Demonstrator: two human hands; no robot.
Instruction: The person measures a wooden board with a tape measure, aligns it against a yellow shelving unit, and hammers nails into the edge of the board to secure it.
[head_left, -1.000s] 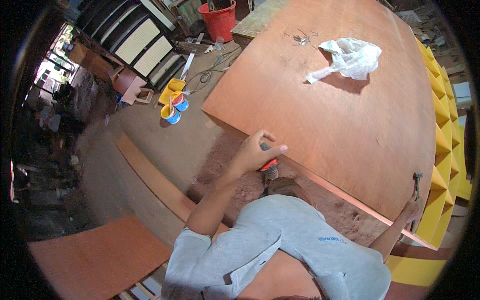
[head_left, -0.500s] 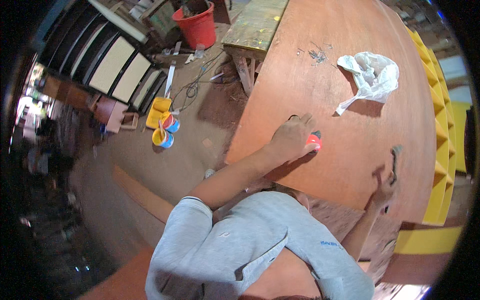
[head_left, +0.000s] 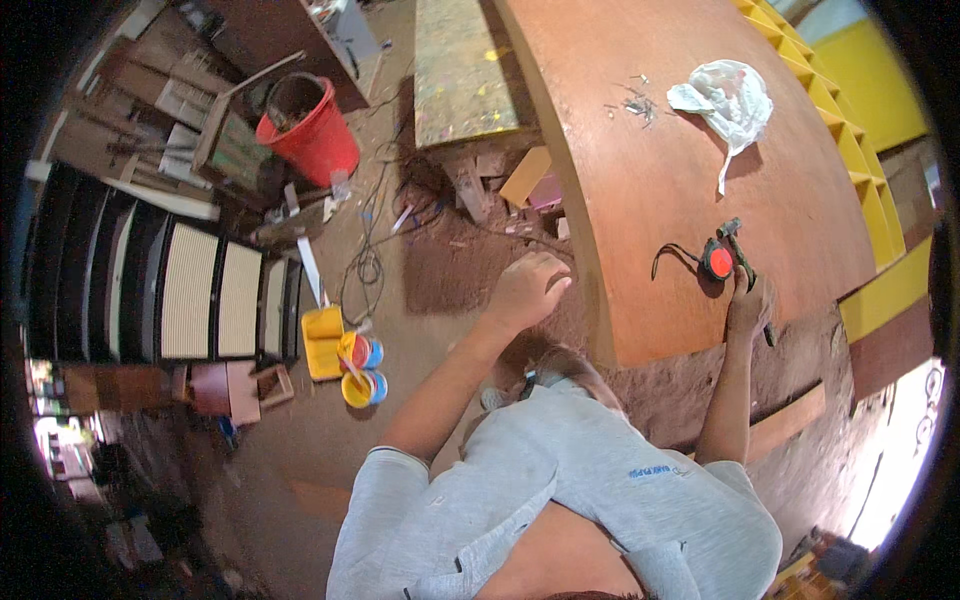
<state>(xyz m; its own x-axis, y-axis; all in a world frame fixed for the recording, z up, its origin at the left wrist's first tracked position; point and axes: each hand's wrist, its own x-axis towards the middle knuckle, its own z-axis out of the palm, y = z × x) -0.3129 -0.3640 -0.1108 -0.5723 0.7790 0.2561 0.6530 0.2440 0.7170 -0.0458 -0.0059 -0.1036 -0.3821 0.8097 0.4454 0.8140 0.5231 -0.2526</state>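
The right hand has its grip closed around a hammer at the near end of the wooden tabletop. A red-centred black tape measure lies on the tabletop just beside the hammer. The left hand, its grip released and fingers loosely curled, hovers left of the edge; nails lie near a white plastic bag.

The brown tabletop lies bare from its left edge to the strap of the tape measure. Right of that, the hammer and right hand bar passage; farther up, nails and a plastic bag do.
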